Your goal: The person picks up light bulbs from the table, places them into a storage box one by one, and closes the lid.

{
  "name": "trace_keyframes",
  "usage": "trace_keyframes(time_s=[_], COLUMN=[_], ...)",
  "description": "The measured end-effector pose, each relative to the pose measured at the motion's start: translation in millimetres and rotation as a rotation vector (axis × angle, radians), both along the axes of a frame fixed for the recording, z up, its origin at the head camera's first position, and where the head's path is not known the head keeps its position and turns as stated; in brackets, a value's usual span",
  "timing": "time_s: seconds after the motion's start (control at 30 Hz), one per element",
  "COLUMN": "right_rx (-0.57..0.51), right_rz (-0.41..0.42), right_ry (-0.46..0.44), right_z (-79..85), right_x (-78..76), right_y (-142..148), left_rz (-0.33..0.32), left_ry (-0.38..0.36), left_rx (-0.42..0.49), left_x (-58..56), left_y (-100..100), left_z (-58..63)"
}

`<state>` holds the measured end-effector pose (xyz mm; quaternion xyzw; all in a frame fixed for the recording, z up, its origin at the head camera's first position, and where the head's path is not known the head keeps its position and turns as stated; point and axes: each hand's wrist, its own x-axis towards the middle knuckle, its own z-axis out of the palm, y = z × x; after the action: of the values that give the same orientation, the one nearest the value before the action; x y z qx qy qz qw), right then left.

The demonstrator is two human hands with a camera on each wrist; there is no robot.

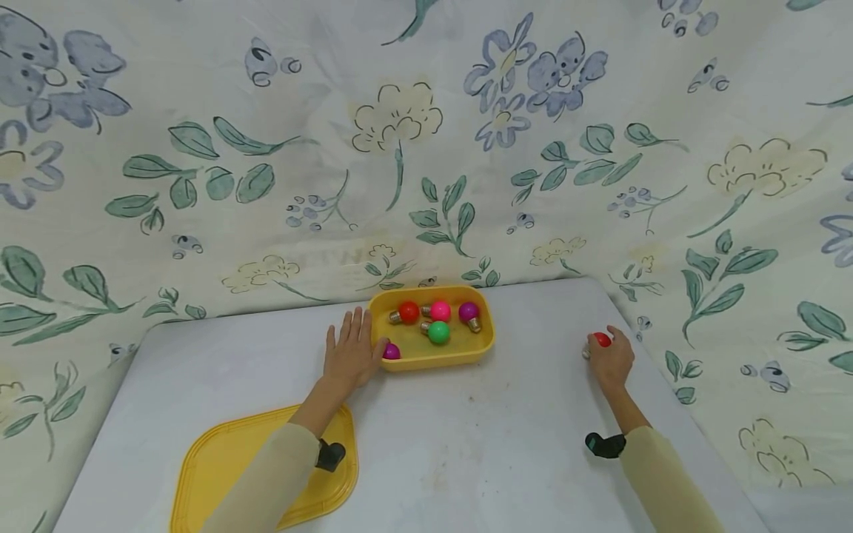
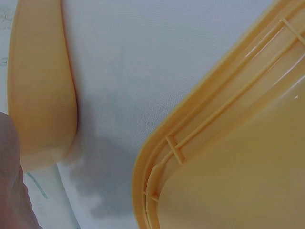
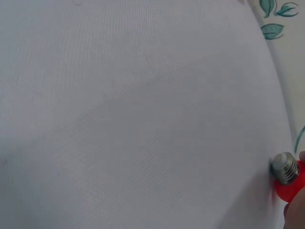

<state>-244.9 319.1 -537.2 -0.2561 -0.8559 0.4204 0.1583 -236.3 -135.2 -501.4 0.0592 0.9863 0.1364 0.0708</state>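
A yellow plastic tub (image 1: 440, 361) stands at the table's back edge with several small colored light bulbs inside: a red bulb (image 1: 409, 312), a pink bulb (image 1: 440, 311), a green bulb (image 1: 438, 332) and purple ones. At its left end rests my left hand (image 1: 349, 349), fingers straight, thumb over the near corner. Only a sliver of that hand shows in the left wrist view, beside the tub wall (image 2: 43, 86). Over on the right, my right hand (image 1: 611, 360) pinches a red light bulb (image 1: 602, 339). Its metal screw base (image 3: 285, 168) shows in the right wrist view.
A yellow lid or shallow tray (image 1: 229, 451) lies at the front left, partly under the left forearm. The white-covered table (image 1: 506, 429) meets a floral cloth (image 1: 400, 185) at the back and right. Dark straps circle both wrists.
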Motion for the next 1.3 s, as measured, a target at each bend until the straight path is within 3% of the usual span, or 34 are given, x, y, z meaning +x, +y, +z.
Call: trace_keyframes(time_s=[0.2,0.5,0.93,1.3], right_rx=[0.001,0.021,0.011,-0.032], right_rz=[0.027,0.152,0.393,0.567], right_ry=[0.009,0.051,0.169,0.179], right_z=[-0.6,4.9,40.4,64.2], right_x=[2.5,-3.0,-6.4,-10.9], right_y=[1,-5,-64,-119], left_rz=[0.000,-0.006,-0.002,-0.005], left_ry=[0.005,0.016,0.004,0.038], left_rx=[-0.009,0.005,0.005,0.009], left_x=[-0.8,-0.4,0.1,-0.1], left_y=[0,-1,-2,-1], left_z=[-0.4,-1.2,-0.1,-2.2])
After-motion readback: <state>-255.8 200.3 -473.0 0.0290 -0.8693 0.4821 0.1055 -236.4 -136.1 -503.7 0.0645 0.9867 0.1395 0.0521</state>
